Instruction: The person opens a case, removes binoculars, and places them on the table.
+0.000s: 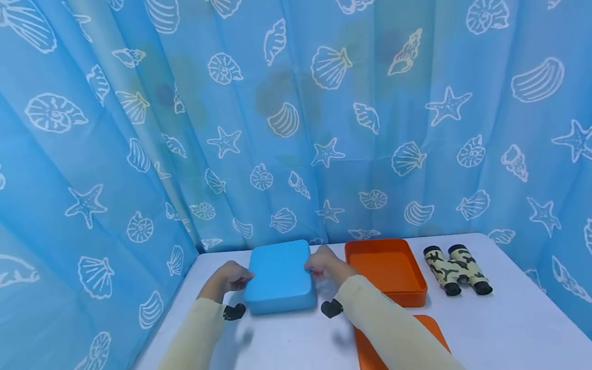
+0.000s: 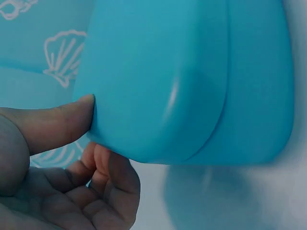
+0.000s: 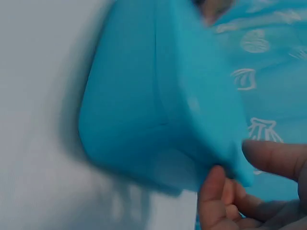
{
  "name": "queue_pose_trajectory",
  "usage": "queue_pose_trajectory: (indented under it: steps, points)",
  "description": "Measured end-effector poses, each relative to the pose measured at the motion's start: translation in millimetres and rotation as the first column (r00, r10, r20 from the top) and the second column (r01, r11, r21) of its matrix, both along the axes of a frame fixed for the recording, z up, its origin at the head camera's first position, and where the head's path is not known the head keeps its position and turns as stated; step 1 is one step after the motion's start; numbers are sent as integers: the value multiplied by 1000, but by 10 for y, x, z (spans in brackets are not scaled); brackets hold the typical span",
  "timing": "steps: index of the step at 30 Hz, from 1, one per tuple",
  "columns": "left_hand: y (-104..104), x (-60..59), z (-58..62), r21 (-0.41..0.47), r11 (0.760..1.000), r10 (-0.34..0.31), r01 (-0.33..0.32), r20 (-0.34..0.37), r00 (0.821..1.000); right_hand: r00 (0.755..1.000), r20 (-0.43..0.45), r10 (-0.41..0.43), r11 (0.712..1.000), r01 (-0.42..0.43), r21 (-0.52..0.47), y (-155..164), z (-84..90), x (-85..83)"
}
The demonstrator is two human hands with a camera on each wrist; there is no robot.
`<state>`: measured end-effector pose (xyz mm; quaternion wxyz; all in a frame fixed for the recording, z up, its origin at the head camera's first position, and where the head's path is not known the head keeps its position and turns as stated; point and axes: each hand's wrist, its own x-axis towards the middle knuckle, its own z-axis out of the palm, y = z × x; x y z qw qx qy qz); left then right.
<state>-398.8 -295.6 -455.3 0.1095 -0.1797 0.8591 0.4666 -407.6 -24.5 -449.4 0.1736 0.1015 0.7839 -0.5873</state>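
- From my head view I see my left hand and my right hand on opposite short ends of a closed blue box, which sits at the back left of the white table, near the shell-print curtain.
- Only my left wrist view shows that grip: my thumb presses the box's end, and my other fingers curl under its lower edge.
- My right wrist view is blurred, but my thumb lies on the lid edge of the box with my fingers curled below.
- The box is shut, so I cannot tell what it contains.
- To the right, an open orange tray looks bare inside.
- An orange lid lies nearer me, partly covered by my right sleeve.
- Camouflage binoculars lie on the table beside the tray.
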Motion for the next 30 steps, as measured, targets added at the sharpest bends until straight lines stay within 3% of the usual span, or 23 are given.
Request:
queue_pose_trajectory:
  steps: [4,15,24,30]
  points:
    - [33,37,-29,25,1000,2,-1,-9,1000,999,-29,19,995,-16,98,-9,-38,-16]
    - [-7,90,25,36,999,22,-23,2,1000,998,-7,59,992,-57,115,-53,-2,14]
    - [-10,40,27,34,999,35,-35,5,999,993,7,115,993,-115,28,50,61,-26]
    - [-87,36,24,179,984,-14,12,10,1000,986,-28,163,986,-164,-36,-1,126,-28]
